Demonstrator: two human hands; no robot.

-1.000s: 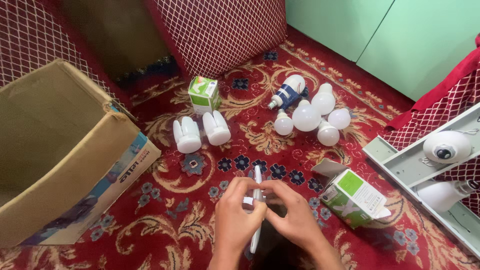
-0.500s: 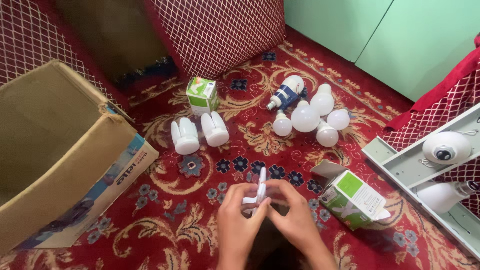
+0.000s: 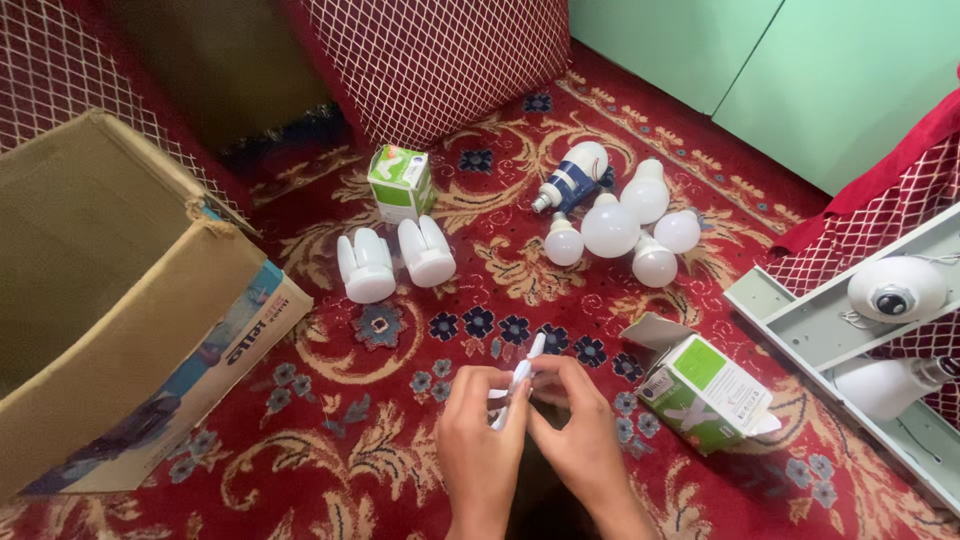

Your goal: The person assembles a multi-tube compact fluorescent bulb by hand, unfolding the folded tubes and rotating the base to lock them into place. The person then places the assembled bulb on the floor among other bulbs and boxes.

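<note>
A light, rigid-looking white folding lamp [image 3: 520,380] is pinched by its thin edges between left hand [image 3: 480,440] and right hand [image 3: 580,430], both grips clenched on it.

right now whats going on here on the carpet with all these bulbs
A person sits over a red patterned carpet, both hands together on a slim white folding lamp part. The left hand and right hand pinch it near its middle, above the floor. An opened green and white box lies just right of the hands. Farther off lie two white folded lamps, a cluster of white bulbs and another small box. A big open cardboard box sits at the left.
</note>
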